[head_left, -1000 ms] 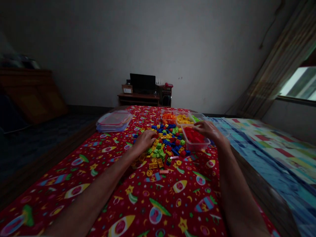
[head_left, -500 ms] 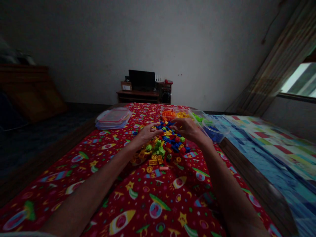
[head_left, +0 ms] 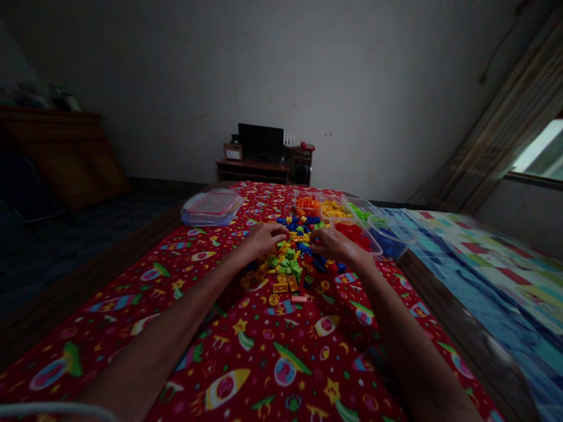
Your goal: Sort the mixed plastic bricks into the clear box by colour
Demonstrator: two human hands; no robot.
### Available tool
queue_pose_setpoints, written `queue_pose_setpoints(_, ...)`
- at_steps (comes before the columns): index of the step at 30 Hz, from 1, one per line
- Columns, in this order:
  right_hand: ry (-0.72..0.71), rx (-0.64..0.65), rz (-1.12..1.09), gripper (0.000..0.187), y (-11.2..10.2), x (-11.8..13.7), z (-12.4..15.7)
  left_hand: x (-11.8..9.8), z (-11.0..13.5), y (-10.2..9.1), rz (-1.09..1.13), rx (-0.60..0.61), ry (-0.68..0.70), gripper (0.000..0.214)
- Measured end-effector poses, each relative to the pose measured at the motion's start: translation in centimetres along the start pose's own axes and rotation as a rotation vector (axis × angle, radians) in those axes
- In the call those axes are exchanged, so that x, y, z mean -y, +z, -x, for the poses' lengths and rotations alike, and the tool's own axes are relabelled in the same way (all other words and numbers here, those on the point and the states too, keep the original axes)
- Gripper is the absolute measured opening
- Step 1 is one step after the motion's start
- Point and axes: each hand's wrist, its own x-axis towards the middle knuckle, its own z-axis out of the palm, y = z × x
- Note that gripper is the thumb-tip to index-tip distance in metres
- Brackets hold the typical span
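A loose pile of toy building bricks (head_left: 291, 264) in yellow, green, blue and red lies on the red patterned tablecloth. At the pile's left side is my left hand (head_left: 263, 239), its thumb and fingers drawn together. My right hand (head_left: 333, 243) is over the right side, fingers curled inward and facing the left hand. A yellow brick (head_left: 301, 238) shows in the gap between the fingertips. Whether either hand grips it, or another small piece, I cannot make out. Nearest to me at the pile's front lies a pink flat piece (head_left: 299, 299).
Behind my right hand stand clear containers of sorted bricks: orange (head_left: 308, 205), yellow (head_left: 334, 208), green (head_left: 360, 212) and red (head_left: 354, 235). A round tub (head_left: 398, 234) of blue bricks is beside them. Stacked plastic lids (head_left: 212, 206) lie at the back left.
My right hand has moved down and left from the containers' side, uncovering the red bricks. Its fingers are now curled. My left fingers have closed together. The view has shifted slightly left.
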Motion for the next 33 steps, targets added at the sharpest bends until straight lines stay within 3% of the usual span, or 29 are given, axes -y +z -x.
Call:
queue_pose_setpoints(3,0.034,0.101,0.018,0.011,-0.1,-0.2,0.0,-0.7,0.5,1.8,-0.032,0.125,0.169,0.016)
queue_pose_setpoints(5,0.037,0.147,0.044,0.01,0.3,0.1,-0.1,-1.2,1.0,3.1,-0.098,0.146,0.263,0.017)
queue_pose_setpoints(9,0.04,0.199,0.064,0.011,1.5,1.0,-0.4,-1.0,1.6,4.2,-0.269,0.11,0.253,0.016)
queue_pose_setpoints(14,0.01,0.081,0.071,0.013,1.9,0.8,-0.4,0.4,1.2,3.3,-0.262,0.129,0.209,0.017)
queue_pose_setpoints(18,0.028,-0.059,0.058,0.015,-0.1,-0.6,0.0,0.7,1.1,2.7,-0.183,0.118,0.186,0.017)
queue_pose_setpoints(22,0.14,-0.187,0.072,0.016,-2.2,-3.0,0.7,0.3,1.1,3.0,-0.122,0.121,0.232,0.013)
queue_pose_setpoints(27,0.28,-0.193,0.135,0.019,-3.5,-6.1,1.8,0.2,1.1,2.9,-0.126,0.13,0.241,0.012)
queue_pose_setpoints(33,0.357,-0.095,0.131,0.016,-4.1,-7.4,2.6,0.9,0.5,1.5,-0.221,0.11,0.208,0.021)
